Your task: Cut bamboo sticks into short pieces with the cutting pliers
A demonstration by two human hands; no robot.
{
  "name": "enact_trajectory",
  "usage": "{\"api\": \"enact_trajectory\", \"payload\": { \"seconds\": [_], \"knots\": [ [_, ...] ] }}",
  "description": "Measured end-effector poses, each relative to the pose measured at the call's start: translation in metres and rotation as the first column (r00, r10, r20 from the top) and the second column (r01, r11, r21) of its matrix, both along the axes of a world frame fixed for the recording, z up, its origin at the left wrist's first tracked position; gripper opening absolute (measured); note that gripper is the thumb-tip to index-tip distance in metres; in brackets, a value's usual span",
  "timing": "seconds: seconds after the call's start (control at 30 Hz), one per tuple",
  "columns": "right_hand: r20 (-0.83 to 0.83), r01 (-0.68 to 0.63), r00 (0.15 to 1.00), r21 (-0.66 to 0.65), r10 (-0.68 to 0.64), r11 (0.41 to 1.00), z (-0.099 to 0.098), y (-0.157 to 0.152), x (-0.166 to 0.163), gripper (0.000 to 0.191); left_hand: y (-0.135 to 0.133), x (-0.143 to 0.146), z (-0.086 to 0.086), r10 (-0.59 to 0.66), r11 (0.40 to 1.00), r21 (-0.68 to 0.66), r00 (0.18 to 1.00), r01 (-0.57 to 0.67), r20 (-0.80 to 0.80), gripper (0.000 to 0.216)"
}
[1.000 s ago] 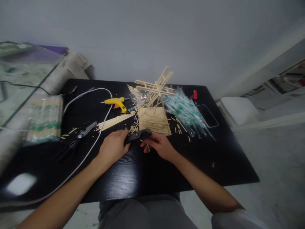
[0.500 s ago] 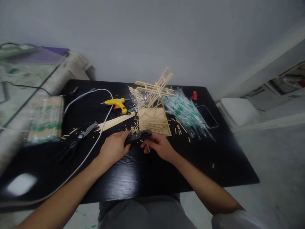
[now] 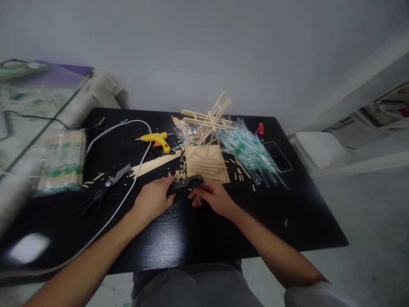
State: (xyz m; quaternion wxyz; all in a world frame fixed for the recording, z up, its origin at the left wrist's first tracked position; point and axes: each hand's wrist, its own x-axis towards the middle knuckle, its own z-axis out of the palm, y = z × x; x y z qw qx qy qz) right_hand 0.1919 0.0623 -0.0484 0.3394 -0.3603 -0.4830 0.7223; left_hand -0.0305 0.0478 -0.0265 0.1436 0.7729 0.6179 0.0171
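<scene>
My left hand (image 3: 155, 195) is wrapped round a black hand tool with a curved, hooked end (image 3: 182, 185); its exact kind is unclear. Close by on the right, my right hand (image 3: 217, 197) pinches a short wooden stick (image 3: 198, 198) under the tool's hooked end. Whether the stick touches the tool I cannot tell. Just beyond both hands lies a square wooden board (image 3: 191, 153) with a stack of thin sticks (image 3: 209, 169) on it. A cross-shaped frame of glued sticks (image 3: 211, 119) stands at the board's far side.
A yellow glue gun (image 3: 155, 137), a bundle of sticks (image 3: 156, 163) and black-handled scissors (image 3: 108, 183) lie to the left, crossed by a white cable (image 3: 123, 200). Packed sticks (image 3: 60, 160) sit farther left. Plastic wrappers (image 3: 247, 147), a phone (image 3: 277, 156) and a red object (image 3: 261, 128) are right.
</scene>
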Motion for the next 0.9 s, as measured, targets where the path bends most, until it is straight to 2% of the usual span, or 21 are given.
{"api": "enact_trajectory", "payload": {
  "seconds": [0.13,0.33,0.43,0.53,0.63,0.7,0.77,0.83,0.9],
  "knots": [
    [-0.021,0.007,1.000,-0.017,-0.007,1.000,0.001,0.000,0.000,0.039,0.000,-0.001,0.001,0.040,0.999,-0.003,0.999,-0.040,0.013,0.013],
    [-0.043,0.029,0.999,-0.002,-0.029,1.000,0.003,-0.001,0.001,0.049,0.002,-0.008,-0.007,0.129,0.989,0.033,0.960,-0.141,0.250,0.021],
    [-0.029,0.053,0.998,0.020,-0.053,0.998,0.002,-0.001,0.002,0.047,0.005,-0.010,-0.010,0.142,0.985,0.048,0.946,-0.163,0.290,0.020],
    [0.064,0.133,0.988,0.101,-0.140,0.986,0.002,0.003,0.006,0.043,0.007,-0.010,-0.010,0.159,0.983,0.048,0.954,-0.176,0.255,0.021],
    [0.227,0.211,0.932,0.290,-0.281,0.934,0.007,0.008,0.015,0.027,0.009,-0.010,-0.009,0.170,0.984,0.027,0.967,-0.178,0.192,0.021],
    [0.355,0.146,0.880,0.428,-0.314,0.892,0.013,0.008,0.020,0.015,0.010,-0.010,-0.009,0.164,0.985,0.017,0.971,-0.169,0.173,0.020],
    [0.482,0.020,0.822,0.507,-0.303,0.862,0.019,0.005,0.023,0.007,0.011,-0.011,-0.009,0.158,0.986,0.020,0.972,-0.163,0.174,0.019],
    [0.591,-0.087,0.740,0.557,-0.321,0.826,0.022,-0.002,0.023,0.008,0.012,-0.011,-0.009,0.156,0.986,0.025,0.973,-0.162,0.170,0.020],
    [0.663,-0.155,0.636,0.610,-0.394,0.777,0.020,-0.011,0.020,0.008,0.012,-0.010,-0.008,0.154,0.987,0.025,0.975,-0.160,0.163,0.020]
  ]
}}
